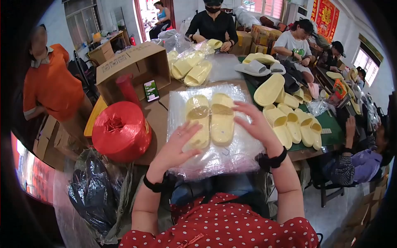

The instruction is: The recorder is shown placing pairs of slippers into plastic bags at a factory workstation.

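While the pair of pale yellow slippers (211, 120) lies side by side on a stack of clear plastic bags (215, 155) at the bench's near edge, the left hand (180, 144) presses flat on the left slipper, fingers spread; the right hand (256, 124), open too, rests on the plastic beside the right slipper.

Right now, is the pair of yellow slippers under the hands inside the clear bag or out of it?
Cannot tell: the yellow slippers lie side by side against the clear plastic bags, both hands flat on them.
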Available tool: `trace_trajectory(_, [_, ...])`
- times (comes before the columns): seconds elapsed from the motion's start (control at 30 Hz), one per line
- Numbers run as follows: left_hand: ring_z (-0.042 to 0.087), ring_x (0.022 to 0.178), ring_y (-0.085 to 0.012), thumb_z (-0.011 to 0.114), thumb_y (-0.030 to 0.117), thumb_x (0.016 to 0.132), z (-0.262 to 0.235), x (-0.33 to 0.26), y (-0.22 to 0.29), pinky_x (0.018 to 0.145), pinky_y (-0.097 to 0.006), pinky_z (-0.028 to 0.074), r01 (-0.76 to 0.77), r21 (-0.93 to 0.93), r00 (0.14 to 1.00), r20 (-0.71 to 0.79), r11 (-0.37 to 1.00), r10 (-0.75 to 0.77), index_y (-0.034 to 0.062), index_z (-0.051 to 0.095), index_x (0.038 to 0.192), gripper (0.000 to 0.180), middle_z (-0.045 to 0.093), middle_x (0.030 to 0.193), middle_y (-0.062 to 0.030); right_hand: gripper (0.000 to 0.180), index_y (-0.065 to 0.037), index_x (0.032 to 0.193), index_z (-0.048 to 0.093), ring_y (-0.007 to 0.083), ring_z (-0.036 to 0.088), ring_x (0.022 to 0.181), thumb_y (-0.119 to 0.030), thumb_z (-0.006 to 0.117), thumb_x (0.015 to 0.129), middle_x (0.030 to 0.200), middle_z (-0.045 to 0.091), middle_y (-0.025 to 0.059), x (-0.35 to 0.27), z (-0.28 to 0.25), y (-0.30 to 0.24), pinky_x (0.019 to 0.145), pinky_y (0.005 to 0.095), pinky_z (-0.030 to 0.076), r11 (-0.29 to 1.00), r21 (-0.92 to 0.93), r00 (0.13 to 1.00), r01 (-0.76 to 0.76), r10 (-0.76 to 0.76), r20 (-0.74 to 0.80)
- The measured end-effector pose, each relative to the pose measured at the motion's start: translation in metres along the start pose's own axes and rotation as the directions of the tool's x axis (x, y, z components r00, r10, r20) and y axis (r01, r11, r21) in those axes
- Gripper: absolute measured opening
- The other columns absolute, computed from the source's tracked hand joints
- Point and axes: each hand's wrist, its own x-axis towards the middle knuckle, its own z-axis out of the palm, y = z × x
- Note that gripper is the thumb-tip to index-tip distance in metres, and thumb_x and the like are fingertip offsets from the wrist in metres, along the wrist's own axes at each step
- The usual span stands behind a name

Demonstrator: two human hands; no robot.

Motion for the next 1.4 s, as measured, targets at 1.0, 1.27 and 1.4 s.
trace_trajectory(1.0, [0.067,0.073,-0.0192,0.047,0.018,0.097,0.017,-0.057,-0.040,0.060,-0.028,0.055,0.654,-0.713,0.624,0.321,0.252,-0.713,0.0089,0.035,0.147,0.052,0.063,0.113,-0.0097,0.039,0.000,0.095,0.068,0.0168,0.059,0.067,-0.033,0.079,0.078,0.074,0.062,0.0076,-0.115,-0.003,0.006,0.063,0.0306,0.046,0.741,-0.056,0.743,-0.669,0.663,-0.089])
trace_trajectory(1.27, [0.042,0.132,-0.0441,0.083,0.013,0.071,0.028,-0.058,0.012,0.104,-0.045,0.044,0.276,-0.153,0.960,-0.007,0.949,-0.280,0.0099,-0.016,0.153,0.130,0.024,0.150,-0.0315,0.059,-0.003,0.120,0.059,0.0307,0.060,0.099,-0.041,0.077,0.079,0.108,0.063,0.0144,-0.074,0.016,-0.004,0.084,0.0409,0.048,0.868,-0.345,0.934,-0.358,0.338,-0.118])
trace_trajectory(1.4, [0.037,0.137,-0.0434,0.071,0.009,0.074,0.049,-0.056,0.013,0.108,-0.044,0.039,0.371,-0.092,0.901,-0.207,0.924,-0.382,0.0034,0.004,0.155,0.106,0.025,0.153,-0.0299,0.064,-0.005,0.134,0.053,0.0403,0.048,0.125,-0.040,0.073,0.083,0.136,0.053,0.0199,-0.043,0.028,-0.009,0.104,0.0452,0.041,0.937,-0.348,0.987,-0.006,0.061,0.148])
